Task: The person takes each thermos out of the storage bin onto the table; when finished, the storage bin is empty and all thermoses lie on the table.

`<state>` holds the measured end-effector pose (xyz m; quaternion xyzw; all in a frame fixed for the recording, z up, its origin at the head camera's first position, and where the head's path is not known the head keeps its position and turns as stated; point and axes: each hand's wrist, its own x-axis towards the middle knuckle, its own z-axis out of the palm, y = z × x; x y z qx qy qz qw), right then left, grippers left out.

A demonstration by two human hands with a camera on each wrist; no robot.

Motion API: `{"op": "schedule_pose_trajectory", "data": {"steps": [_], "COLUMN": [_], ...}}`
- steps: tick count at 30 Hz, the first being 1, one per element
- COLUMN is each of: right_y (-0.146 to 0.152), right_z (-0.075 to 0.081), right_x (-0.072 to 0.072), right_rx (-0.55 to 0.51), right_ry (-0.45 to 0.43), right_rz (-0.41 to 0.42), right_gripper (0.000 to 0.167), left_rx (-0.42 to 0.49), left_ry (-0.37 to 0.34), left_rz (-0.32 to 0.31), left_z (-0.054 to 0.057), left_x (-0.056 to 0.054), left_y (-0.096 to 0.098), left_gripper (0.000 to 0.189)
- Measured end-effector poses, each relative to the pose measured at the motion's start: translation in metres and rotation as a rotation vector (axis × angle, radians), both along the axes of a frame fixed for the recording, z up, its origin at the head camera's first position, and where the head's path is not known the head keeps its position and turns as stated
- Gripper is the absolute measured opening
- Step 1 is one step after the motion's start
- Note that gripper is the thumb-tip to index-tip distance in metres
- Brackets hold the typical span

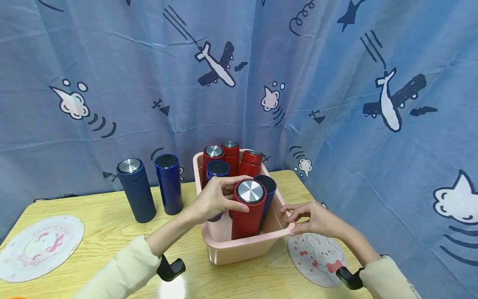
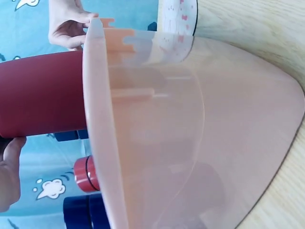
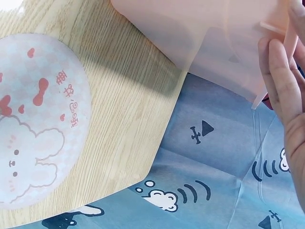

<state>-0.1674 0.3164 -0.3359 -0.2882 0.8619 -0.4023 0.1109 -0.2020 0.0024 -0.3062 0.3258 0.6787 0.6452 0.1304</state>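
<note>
In the head view my left hand (image 1: 218, 197) grips a red thermos (image 1: 248, 220) with a silver lid near its top, at the front of a pink plastic bin (image 1: 239, 255). The left wrist view shows this red thermos (image 2: 43, 95) partly above the bin's rim. My right hand (image 1: 317, 218) pinches the bin's right rim. Inside the bin stand several other thermoses: red ones (image 1: 251, 164) at the back, a blue one (image 1: 218, 168) at the left, and a dark blue one (image 1: 267, 185) behind the held thermos. Their lower parts are hidden.
Left of the bin, a dark navy thermos (image 1: 137, 195) and a glossy blue thermos (image 1: 169, 182) stand upright on the wooden table (image 1: 108, 232). A round pink-and-white mat (image 1: 41, 249) lies at far left, a rabbit mat (image 1: 317, 261) at right. A blue curtain (image 1: 149, 83) hangs behind.
</note>
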Motion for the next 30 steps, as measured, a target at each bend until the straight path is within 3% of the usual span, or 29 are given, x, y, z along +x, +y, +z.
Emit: {"op": "schedule_pose_trajectory", "data": {"steps": [11,21,30], "right_y": [0.001,0.000,0.000], "right_z": [-0.001,0.000,-0.001], "right_x": [-0.001,-0.001,0.000], "right_rx": [-0.012,-0.020,-0.025], "right_ry": [-0.017,-0.034,-0.010], "right_rz": [0.000,-0.001,0.018], "right_gripper": [0.025,0.024,0.025], "left_rx": [0.013,-0.001,0.007], "left_ry": [-0.019,-0.032,-0.005], "left_rz": [0.059,0.173,0.222], "left_z": [0.017,0.044,0.072], "left_x": [0.001,0.006,0.013], "left_y": [-0.018,-0.038,-0.051], "left_gripper": [0.066,0.064,0.060]}}
